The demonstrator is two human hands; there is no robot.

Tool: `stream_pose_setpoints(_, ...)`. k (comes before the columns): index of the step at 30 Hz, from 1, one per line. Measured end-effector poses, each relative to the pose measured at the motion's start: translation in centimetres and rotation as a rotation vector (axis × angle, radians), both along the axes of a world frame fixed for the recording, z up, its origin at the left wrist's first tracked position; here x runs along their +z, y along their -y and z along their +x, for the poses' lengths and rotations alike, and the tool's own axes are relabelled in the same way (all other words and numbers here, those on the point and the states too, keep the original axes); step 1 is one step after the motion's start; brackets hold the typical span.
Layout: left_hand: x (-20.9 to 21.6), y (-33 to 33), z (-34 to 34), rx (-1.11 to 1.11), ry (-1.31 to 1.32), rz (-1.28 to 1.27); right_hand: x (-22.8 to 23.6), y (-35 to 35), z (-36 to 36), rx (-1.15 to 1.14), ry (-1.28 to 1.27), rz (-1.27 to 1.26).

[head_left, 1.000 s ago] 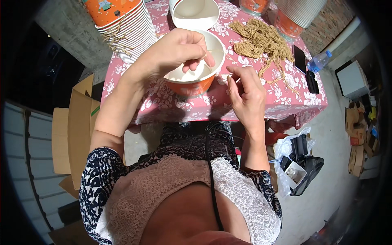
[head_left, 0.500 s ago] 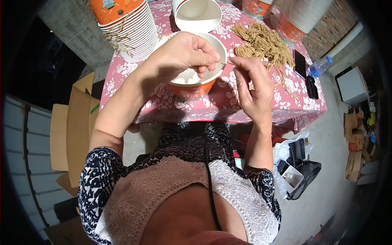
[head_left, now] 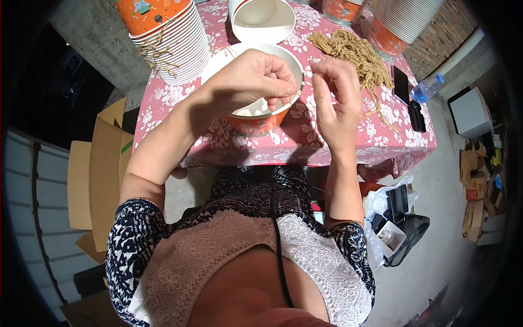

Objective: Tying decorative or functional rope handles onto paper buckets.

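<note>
An orange paper bucket with a white inside stands before me on the table. Over its rim my left hand is closed in a pinch, with a thin strand of twine barely showing at the fingertips. To the right of the bucket, my right hand is raised with curled fingers, thumb and index tips close together. Whatever lies between those tips is too small to make out. Beyond it lies a tangled bundle of brown twine. A tall stack of buckets at the left has twine ends hanging on its side.
A white-lined bucket lies on its side at the back of the pink flowered tablecloth. More stacked buckets stand back right. A phone, a black case and a water bottle are along the right edge. Cardboard leans at the left.
My hands have drawn apart: the left has come slightly lower and nearer, while the right's fingertips have lifted away from the left's. The bucket stays in place.
</note>
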State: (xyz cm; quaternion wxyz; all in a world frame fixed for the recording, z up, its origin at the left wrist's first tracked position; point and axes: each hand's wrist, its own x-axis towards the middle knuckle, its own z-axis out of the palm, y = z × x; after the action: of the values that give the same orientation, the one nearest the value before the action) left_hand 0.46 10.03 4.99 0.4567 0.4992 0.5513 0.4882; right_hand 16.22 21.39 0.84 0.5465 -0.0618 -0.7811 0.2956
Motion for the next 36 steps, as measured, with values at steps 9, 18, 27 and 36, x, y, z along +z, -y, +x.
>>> stream_pose_setpoints(9,0.1,0.1,0.1,-0.004,0.030,0.011,-1.0,1.7,1.1,0.068,0.106,-0.057)
stream_pose_setpoints(18,-0.1,-0.1,-0.5,-0.017,-0.005,-0.028,-2.7,2.1,1.7,-0.002,0.112,-0.038)
stream_pose_setpoints(27,0.5,-0.1,-0.1,-0.019,-0.055,-0.038,-2.3,4.0,2.3,0.108,0.118,0.012)
stream_pose_setpoints(36,1.0,0.2,0.1,-0.011,-0.065,-0.037,-1.8,3.0,1.8,0.182,0.111,-0.045)
